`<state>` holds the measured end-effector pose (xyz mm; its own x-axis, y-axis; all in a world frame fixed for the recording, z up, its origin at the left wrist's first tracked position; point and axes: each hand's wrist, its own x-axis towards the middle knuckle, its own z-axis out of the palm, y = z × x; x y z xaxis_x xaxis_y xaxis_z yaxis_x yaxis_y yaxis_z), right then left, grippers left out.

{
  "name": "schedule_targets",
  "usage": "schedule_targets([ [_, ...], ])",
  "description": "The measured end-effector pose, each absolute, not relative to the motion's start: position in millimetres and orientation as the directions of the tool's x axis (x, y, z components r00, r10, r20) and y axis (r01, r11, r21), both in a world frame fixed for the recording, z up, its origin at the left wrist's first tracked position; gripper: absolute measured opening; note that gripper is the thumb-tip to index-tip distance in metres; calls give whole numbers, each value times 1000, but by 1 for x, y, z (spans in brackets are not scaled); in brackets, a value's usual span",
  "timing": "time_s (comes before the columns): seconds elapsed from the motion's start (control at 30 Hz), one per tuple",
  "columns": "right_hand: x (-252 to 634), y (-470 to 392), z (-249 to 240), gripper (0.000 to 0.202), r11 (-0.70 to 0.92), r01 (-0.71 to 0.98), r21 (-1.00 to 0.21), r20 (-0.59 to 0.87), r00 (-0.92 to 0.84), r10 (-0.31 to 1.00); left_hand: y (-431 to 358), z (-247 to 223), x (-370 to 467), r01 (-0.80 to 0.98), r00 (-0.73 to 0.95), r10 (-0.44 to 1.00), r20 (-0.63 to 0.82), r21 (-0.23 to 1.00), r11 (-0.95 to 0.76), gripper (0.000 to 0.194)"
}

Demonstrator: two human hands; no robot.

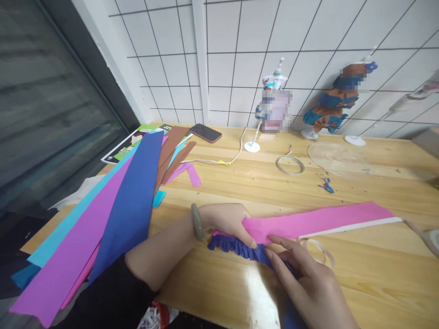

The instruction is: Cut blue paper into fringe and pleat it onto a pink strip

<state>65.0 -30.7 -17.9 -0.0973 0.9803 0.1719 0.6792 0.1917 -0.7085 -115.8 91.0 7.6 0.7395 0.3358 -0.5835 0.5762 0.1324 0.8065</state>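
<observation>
A long pink paper strip [318, 219] lies across the table, with white tape along its lower edge at the right. Below its left end runs a blue crepe paper strip [233, 245], gathered into small pleats. My left hand [228, 224] grips the pink strip's left end and the top of the pleats, thumb on top. Just right of that, my right hand [305, 274] pinches the blue strip between thumb and fingers; its loose length hangs down under this hand toward the table's front edge. A loop of tape [320, 251] lies behind the right hand.
Purple, blue, brown and turquoise paper strips [126, 196] are piled at the left. Behind them lies a phone [206, 133]. A white cable [236, 153], a tape roll [290, 165], blue scraps [327, 185] and small decorated stands [252, 146] are toward the wall.
</observation>
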Motion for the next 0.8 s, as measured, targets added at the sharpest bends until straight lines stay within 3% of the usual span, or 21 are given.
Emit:
schedule_targets([
  [0.2,62,-28,-10,20,248,733,-634,292,-71,954,92,6,-116,558,742,331,-582,811,175,25],
  [0.47,63,-25,-9,19,224,729,-647,192,-128,973,94,4,-117,580,735,340,-587,804,134,27],
  [0.67,68,-26,-16,18,312,721,-618,229,-215,950,90,1,-116,559,766,216,-606,793,243,37],
  [0.8,66,-26,-14,17,338,712,-615,248,-232,940,85,1,-114,559,745,367,-557,821,112,31],
])
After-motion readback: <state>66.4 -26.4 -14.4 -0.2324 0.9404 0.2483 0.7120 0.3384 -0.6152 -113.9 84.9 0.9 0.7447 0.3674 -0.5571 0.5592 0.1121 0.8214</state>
